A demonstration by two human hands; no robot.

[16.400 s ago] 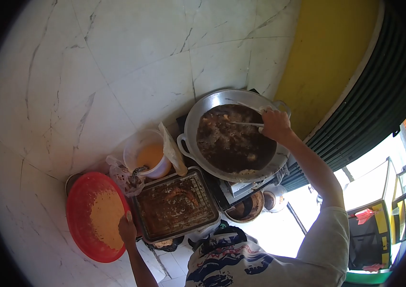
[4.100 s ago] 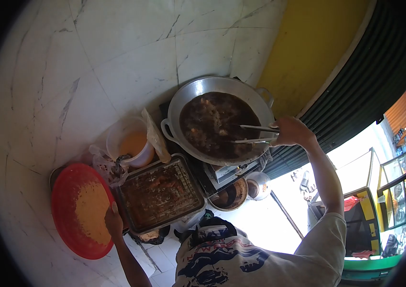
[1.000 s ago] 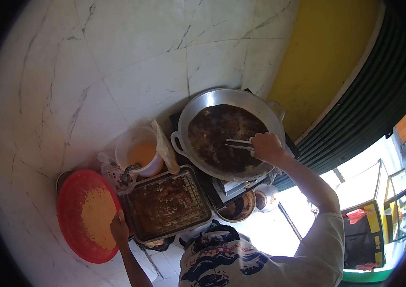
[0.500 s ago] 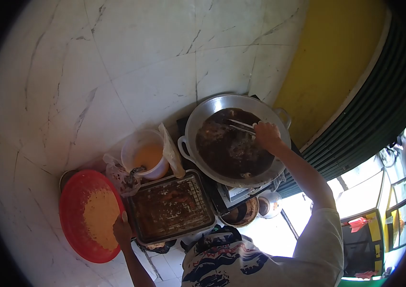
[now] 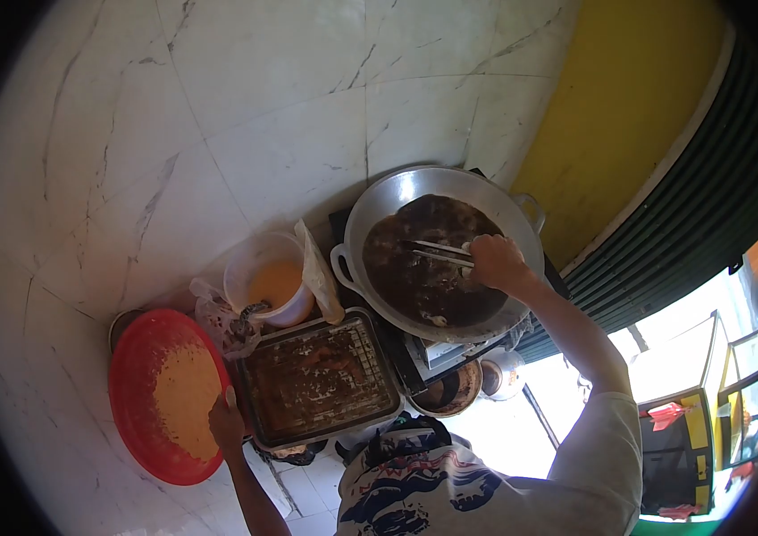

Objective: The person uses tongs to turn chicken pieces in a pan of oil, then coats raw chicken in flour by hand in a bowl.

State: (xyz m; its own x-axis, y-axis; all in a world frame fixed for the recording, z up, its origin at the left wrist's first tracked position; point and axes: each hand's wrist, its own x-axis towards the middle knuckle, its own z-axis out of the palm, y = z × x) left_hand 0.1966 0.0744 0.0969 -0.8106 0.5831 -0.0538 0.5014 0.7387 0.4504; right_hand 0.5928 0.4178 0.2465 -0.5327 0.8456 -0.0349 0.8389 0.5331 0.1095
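Note:
My right hand is closed round metal tongs, held over a large wok. The tips of the tongs reach down to the dark brown oil, where a few small pieces float. My left hand grips the near right rim of a red basin. Pale orange flour-like powder covers part of the basin's floor. Some of the left fingers are hidden at the rim.
Between basin and wok stands a stained metal tray with a rack. Behind it are a white tub of orange liquid and a plastic bag. A tiled wall rises behind. A brown-stained pot sits below the stove.
The tongs have shifted slightly left and down across the oil, and now lie flatter. My left hand stays at the basin's rim. The whole view has moved a little.

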